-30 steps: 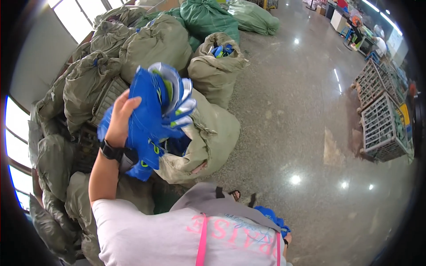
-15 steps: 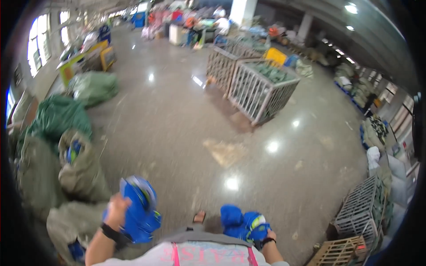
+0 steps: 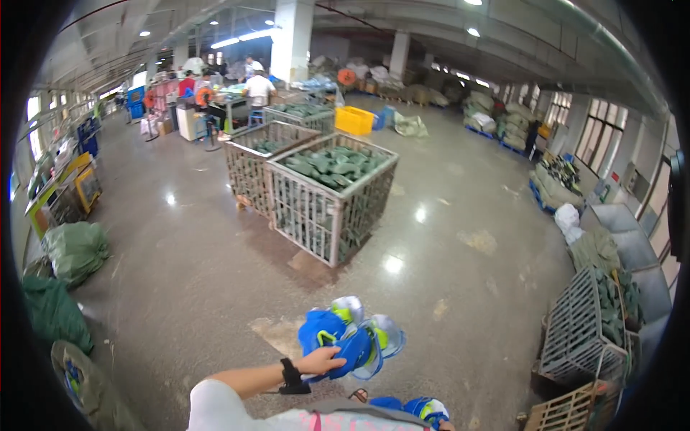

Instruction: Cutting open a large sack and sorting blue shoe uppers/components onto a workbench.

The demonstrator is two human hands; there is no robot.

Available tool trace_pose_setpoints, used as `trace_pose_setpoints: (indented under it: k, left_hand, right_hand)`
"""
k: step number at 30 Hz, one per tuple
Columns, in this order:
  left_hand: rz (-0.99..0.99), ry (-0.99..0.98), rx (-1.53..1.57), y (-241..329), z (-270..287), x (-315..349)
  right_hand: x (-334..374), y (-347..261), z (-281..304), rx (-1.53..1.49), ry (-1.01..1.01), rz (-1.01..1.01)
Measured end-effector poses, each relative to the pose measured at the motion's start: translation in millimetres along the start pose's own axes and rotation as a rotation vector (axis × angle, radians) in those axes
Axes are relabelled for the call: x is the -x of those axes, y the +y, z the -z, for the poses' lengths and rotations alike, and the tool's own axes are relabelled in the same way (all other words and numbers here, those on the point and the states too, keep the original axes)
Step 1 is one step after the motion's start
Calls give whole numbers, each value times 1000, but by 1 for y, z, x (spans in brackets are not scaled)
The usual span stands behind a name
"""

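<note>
Left hand (image 3: 321, 361) grip clamped on a bundle of blue shoes (image 3: 350, 337), raised clear of the floor (image 3: 180, 273); right hand barely in view, grip indeterminate, second blue bundle (image 3: 420, 408) low near right.

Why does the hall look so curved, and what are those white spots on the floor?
Head view: the fisheye lens bends the pillars and ceiling toward a black rim; white spots on the glossy floor are ceiling-light glare; windows at the sides are blown out; the left hand gripping blue shoes looks fairly sharp.
</note>
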State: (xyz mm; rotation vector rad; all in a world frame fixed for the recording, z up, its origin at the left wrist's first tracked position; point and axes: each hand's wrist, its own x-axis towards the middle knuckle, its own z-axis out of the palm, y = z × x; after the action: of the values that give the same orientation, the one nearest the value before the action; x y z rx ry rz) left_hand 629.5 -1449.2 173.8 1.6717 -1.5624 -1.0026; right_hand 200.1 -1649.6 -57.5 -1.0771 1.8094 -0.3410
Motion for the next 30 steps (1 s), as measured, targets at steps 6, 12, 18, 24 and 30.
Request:
trace_pose_setpoints:
  k: [6, 12, 18, 24, 30]
  left_hand:
    - [140, -257, 614, 26, 5, -217]
    - [49, -594, 626, 26, 27, -416]
    - [-390, -820, 391, 47, 58, -646]
    - [-603, -662, 343, 71, 106, -857]
    - [-535, -550, 294, 46, 172, -1067]
  right_hand:
    - [-135, -126, 17, -21, -31, 38]
    - [-294, -292, 58, 73, -25, 141]
    - [-442, -489, 81, 207, -36, 242]
    - [-578, -617, 42, 308, -173, 272]
    - [-743, -761, 26, 399, -301, 360]
